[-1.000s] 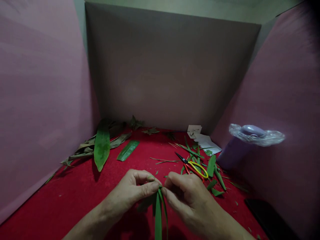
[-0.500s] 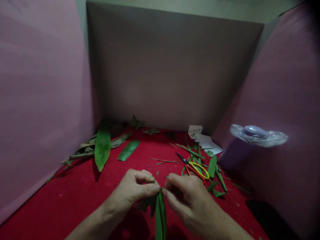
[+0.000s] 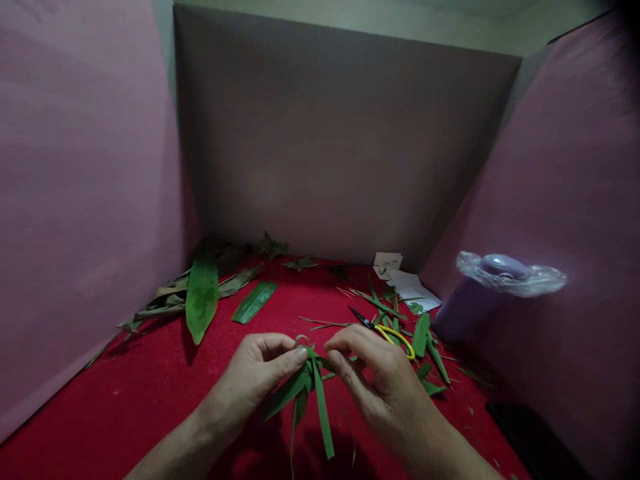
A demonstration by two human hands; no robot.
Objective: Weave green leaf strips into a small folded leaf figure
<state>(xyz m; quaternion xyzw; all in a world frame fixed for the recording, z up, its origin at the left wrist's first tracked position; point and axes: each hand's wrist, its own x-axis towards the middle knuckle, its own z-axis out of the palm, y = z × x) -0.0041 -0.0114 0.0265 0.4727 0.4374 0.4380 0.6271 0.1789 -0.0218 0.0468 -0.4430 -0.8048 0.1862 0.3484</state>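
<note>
My left hand (image 3: pixel 257 375) and my right hand (image 3: pixel 377 380) meet low in the middle of the head view, over a red cloth (image 3: pixel 150 393). Both pinch the top of a small bundle of green leaf strips (image 3: pixel 307 393), which fans out downward between them. A little loop of strip stands up at the pinch point. Just beyond my right hand lie scissors (image 3: pixel 387 329) with yellow and red handles.
Whole green leaves (image 3: pixel 201 293) and dry brown ones lie at the back left. Cut green scraps (image 3: pixel 425 340) and white paper (image 3: pixel 407 283) sit at the back right. A purple cylinder wrapped in plastic (image 3: pixel 493 280) stands at the right. Pink and grey boards wall in the cloth.
The leaf strips, held close together and hanging straight down, have spread into a fan. Both hands have risen slightly and my right hand has shifted over the scissors' handles.
</note>
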